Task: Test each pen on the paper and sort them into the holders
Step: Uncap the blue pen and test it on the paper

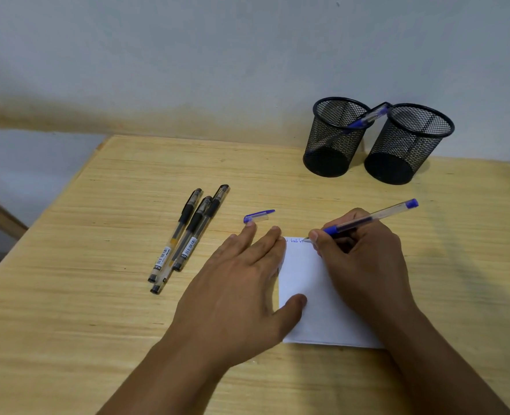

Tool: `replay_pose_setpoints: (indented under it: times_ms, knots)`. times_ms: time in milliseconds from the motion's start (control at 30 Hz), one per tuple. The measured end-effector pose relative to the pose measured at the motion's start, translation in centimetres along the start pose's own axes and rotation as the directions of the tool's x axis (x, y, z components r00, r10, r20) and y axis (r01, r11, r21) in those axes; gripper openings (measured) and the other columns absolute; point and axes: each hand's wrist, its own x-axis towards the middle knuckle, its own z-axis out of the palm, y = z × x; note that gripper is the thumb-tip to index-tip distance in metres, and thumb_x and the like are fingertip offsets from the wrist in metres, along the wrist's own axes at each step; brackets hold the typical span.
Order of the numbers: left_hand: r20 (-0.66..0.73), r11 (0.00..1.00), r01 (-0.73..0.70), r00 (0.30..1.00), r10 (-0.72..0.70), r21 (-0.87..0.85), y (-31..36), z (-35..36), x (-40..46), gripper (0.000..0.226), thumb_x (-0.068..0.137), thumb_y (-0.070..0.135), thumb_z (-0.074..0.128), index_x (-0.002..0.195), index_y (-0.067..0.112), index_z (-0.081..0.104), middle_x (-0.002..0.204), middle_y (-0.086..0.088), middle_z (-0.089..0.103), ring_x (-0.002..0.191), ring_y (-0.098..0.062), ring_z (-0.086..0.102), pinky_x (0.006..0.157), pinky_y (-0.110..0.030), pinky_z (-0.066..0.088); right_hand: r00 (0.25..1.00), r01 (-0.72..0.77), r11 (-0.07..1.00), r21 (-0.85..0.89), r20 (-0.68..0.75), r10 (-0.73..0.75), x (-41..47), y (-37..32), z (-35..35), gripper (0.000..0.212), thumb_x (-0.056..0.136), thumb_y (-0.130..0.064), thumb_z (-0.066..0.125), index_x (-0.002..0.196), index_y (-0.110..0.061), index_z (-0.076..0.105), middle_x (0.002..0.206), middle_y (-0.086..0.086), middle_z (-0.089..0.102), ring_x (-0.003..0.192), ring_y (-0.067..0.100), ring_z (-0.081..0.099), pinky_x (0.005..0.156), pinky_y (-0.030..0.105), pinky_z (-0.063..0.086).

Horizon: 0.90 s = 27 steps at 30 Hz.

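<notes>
Your right hand (364, 253) pinches the blue pen (370, 218) low on its barrel, near the blue grip section, with the tip down on the top edge of the paper (310, 283), where a short line of blue scribble shows. The pen looks light, stiff and smooth-sided, so keep the pinch close to the tip, where the grip section gives your fingers something to bite on; a hold further up the clear barrel would likely slip and wobble. Light pressure should be enough to draw ink.

The paper is thin and will slide on the smooth wood. Your left hand (241, 283) lies flat and relaxed with straight fingers, its thumb and the edge of the palm pressing the sheet's left side to keep it from shifting.

The pen's blue cap (258, 216) lies on the table (68, 324) just beyond your left fingertips. It is small and apt to roll, so pick it up by its clip end.

To the left, well apart from the paper, 3 black pens (187, 238) lie bunched together, capped and touching one another.

At the back stand 2 black mesh holders side by side. The left holder (334, 139) has 1 blue pen leaning in it; the right holder (406, 145) looks empty, though the mesh makes that hard to confirm.
</notes>
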Motion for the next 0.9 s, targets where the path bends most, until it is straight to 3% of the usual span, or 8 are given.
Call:
replay_pose_setpoints:
  times_ms: [267,467,567,667,800,900]
  knots:
    - [-0.007,1.000,-0.001,1.000,0.001,-0.003,0.01,-0.13,-0.08,0.080,0.087,0.067,0.036,0.156,0.030,0.017,0.163,0.018,0.006,0.151,-0.006,-0.009,0.116,-0.022,-0.008,1.000,-0.007,1.000,-0.004,-0.001,0.007,-0.02,0.00,0.10,0.020,0.088,-0.030,0.069,0.096,-0.012,0.073,0.066,-0.020,0.055,0.062,-0.002,0.056,0.055,0.005,0.037]
    - [-0.003,1.000,0.001,1.000,-0.001,-0.006,-0.02,-0.04,-0.07,0.080,0.087,0.067,0.036,0.156,0.029,0.019,0.164,0.016,0.007,0.151,-0.008,-0.007,0.119,-0.024,-0.005,1.000,0.012,1.000,0.007,-0.013,-0.012,-0.05,-0.25,-0.02,0.015,0.087,-0.026,0.071,0.092,-0.012,0.071,0.065,-0.022,0.055,0.059,-0.003,0.057,0.059,-0.002,0.040]
    - [-0.004,1.000,0.003,1.000,-0.003,-0.006,-0.06,0.04,-0.07,0.081,0.086,0.067,0.034,0.156,0.029,0.018,0.164,0.017,0.006,0.151,-0.007,-0.008,0.119,-0.024,-0.005,1.000,0.011,1.000,0.027,-0.022,-0.010,-0.13,-0.29,-0.11,0.011,0.086,-0.026,0.071,0.088,-0.015,0.069,0.064,-0.022,0.054,0.068,-0.019,0.057,0.061,-0.005,0.038]
    - [-0.005,1.000,-0.001,1.000,0.000,-0.009,-0.04,0.03,-0.09,0.081,0.086,0.067,0.034,0.156,0.029,0.019,0.164,0.017,0.006,0.151,-0.007,-0.008,0.119,-0.025,-0.005,1.000,0.005,1.000,0.026,-0.029,-0.004,-0.13,-0.36,-0.06,0.013,0.087,-0.027,0.070,0.089,-0.014,0.070,0.065,-0.023,0.054,0.066,-0.016,0.057,0.061,-0.003,0.039]
    - [-0.010,1.000,-0.003,1.000,0.003,-0.005,-0.17,0.17,-0.03,0.081,0.086,0.067,0.034,0.156,0.029,0.021,0.163,0.016,0.009,0.151,-0.008,-0.005,0.117,-0.023,-0.006,1.000,0.000,0.999,0.033,-0.024,0.001,-0.11,-0.54,-0.09,0.010,0.087,-0.025,0.071,0.086,-0.016,0.067,0.064,-0.021,0.055,0.068,-0.024,0.053,0.061,-0.004,0.038]
    - [-0.009,1.000,-0.001,1.000,0.001,-0.005,-0.13,0.20,0.00,0.081,0.086,0.067,0.035,0.155,0.029,0.022,0.163,0.015,0.012,0.152,-0.009,-0.002,0.115,-0.023,-0.005,1.000,-0.023,1.000,0.009,-0.012,0.023,-0.20,-0.51,-0.10,0.012,0.087,-0.026,0.070,0.091,-0.014,0.068,0.064,-0.023,0.051,0.062,-0.009,0.059,0.056,-0.001,0.040]
